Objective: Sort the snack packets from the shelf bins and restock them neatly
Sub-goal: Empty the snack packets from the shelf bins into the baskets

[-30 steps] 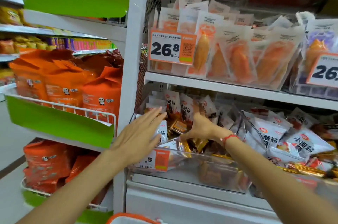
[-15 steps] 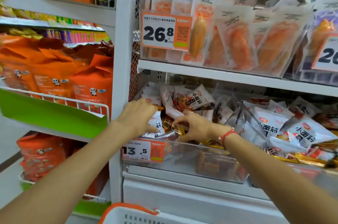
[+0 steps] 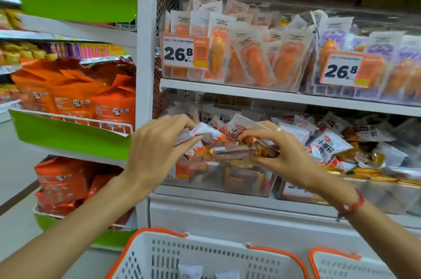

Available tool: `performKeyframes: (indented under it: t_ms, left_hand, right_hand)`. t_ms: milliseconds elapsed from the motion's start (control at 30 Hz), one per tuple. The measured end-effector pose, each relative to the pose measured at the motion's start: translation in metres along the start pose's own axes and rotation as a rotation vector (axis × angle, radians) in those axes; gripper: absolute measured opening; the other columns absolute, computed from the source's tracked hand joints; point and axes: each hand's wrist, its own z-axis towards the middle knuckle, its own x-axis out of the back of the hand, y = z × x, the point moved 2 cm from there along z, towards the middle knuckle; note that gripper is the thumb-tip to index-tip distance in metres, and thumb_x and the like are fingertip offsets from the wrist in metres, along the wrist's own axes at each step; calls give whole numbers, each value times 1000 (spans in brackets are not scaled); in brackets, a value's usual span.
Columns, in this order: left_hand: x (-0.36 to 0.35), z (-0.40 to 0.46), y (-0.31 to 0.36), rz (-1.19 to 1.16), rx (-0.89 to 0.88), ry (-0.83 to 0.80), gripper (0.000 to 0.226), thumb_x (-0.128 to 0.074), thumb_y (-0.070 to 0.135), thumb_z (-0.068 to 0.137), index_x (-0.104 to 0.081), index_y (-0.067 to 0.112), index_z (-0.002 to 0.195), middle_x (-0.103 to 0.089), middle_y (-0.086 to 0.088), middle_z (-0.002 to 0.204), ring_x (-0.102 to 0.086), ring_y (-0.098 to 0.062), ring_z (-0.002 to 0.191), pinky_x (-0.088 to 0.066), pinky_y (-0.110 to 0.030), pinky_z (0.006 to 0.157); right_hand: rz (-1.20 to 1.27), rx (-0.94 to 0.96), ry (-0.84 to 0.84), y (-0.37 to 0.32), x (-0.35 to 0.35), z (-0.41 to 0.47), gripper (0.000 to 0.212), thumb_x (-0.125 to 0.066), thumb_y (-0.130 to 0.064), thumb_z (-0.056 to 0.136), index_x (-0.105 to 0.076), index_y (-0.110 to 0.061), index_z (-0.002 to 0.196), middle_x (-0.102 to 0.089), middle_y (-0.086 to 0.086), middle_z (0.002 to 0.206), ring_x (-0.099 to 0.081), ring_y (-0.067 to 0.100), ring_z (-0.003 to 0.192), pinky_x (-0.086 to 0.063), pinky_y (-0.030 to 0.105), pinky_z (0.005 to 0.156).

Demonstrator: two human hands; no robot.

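The white shelf unit (image 3: pixel 227 88) fills my view from 12 to 3 o'clock, its upright post (image 3: pixel 147 50) running down the middle-left. At 9 o'clock hangs a side rack with green panels (image 3: pixel 68 135) holding orange bags (image 3: pixel 75 98). On the upper shelf sits a clear bin of pale packets with orange fillets (image 3: pixel 257 59), fronted by a price tag reading 26.8 (image 3: pixel 184 51); a second such tag (image 3: pixel 346 70) is at 2 o'clock. Low at 6 o'clock is a white basket with an orange rim (image 3: pixel 205 256), a couple of white packets lying in it, and the corner of another basket (image 3: pixel 337 262) at 5 o'clock.

The clear lower bin (image 3: pixel 227 180) stands just past my wrists, heaped with snack packets (image 3: pixel 328 144) that spill toward 3 o'clock. Its front wall and the shelf edge above hem in my reach.

My left hand (image 3: pixel 155 153) is a closed grip, fingers and thumb pinching a white packet (image 3: pixel 202 131) at its 2 o'clock. My right hand (image 3: pixel 284 157), with a red wristband (image 3: pixel 352 205), grips a clear packet of brown pieces (image 3: pixel 257 148) at its 10 o'clock, above the bin's heap. The two held packets nearly touch.
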Motion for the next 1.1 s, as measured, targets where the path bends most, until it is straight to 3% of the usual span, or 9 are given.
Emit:
performKeyframes:
  t_ms: [133,233,367,533,600,733,867,1000,1100]
  left_hand:
    - [17,-36,14,-56,102,-167,27,-68,54,79,-58,30,86,-57,14,66,-49,-8,58,-23,-12,45]
    - [-1,-64,14,-29,138,-441,30,-68,57,79,-54,34,92,-50,12,61,-58,-18,64,-19,-20,44]
    - [-38,-98,16,14,99,-658,33,-62,53,87,-54,29,107,-62,5,84,-60,-19,82,-23,-26,47]
    - [-63,-111,3,-84,56,-724,51,-65,60,79,-61,25,117,-65,5,115,-58,-18,108,-46,-30,81]
    - [-61,-98,-12,-48,2,-578,59,-59,68,77,-63,24,116,-62,5,121,-56,-17,111,-44,-30,88]
    - [-43,-57,-57,92,180,-179,50,-58,49,89,-55,17,127,-49,-2,140,-43,-22,128,-39,-40,102]
    - [-53,-51,-97,233,295,-165,64,-46,46,96,-34,9,146,-26,-9,157,-22,-25,145,-22,-39,115]
    - [-65,-71,-121,320,341,-299,76,-28,55,94,-23,5,152,-19,-12,159,-20,-24,146,-6,-31,117]
    - [-70,-79,-125,332,363,-308,74,-25,54,95,-24,5,151,-31,-12,155,-25,-25,145,-9,-34,119]
  right_hand:
    - [93,4,-201,-19,-1,-44,33,-76,-25,80,-67,-26,112,-62,-14,108,-55,-4,101,-42,11,82]
    - [105,-105,-501,-12,-34,-63,31,-76,-31,82,-66,-29,111,-65,-15,108,-59,1,99,-47,24,87]
    - [36,-214,-714,8,-95,-95,46,-71,-53,66,-63,-32,106,-62,-8,102,-57,10,90,-49,35,81]
    - [-47,-261,-922,10,-123,-104,72,-72,-43,82,-36,-37,144,-25,-1,156,-28,17,140,-34,36,106]
    - [-95,-219,-800,12,-117,-92,67,-66,-42,88,-32,-39,146,-17,-3,159,-22,16,144,-31,35,109]
    - [-28,-89,-317,3,-90,-34,34,-62,-31,91,-59,-33,125,-55,-14,132,-51,6,121,-45,35,99]
    - [-72,-60,-18,4,-92,51,22,-58,-27,91,-67,-27,111,-65,-9,106,-61,10,95,-53,35,78]
    - [-132,-43,-71,13,-116,131,37,-63,-23,88,-60,-23,126,-59,2,121,-56,21,111,-48,34,89]
    - [-210,-117,-360,14,-153,182,77,-73,-35,82,-36,-16,146,-44,9,145,-40,25,134,-36,33,105]
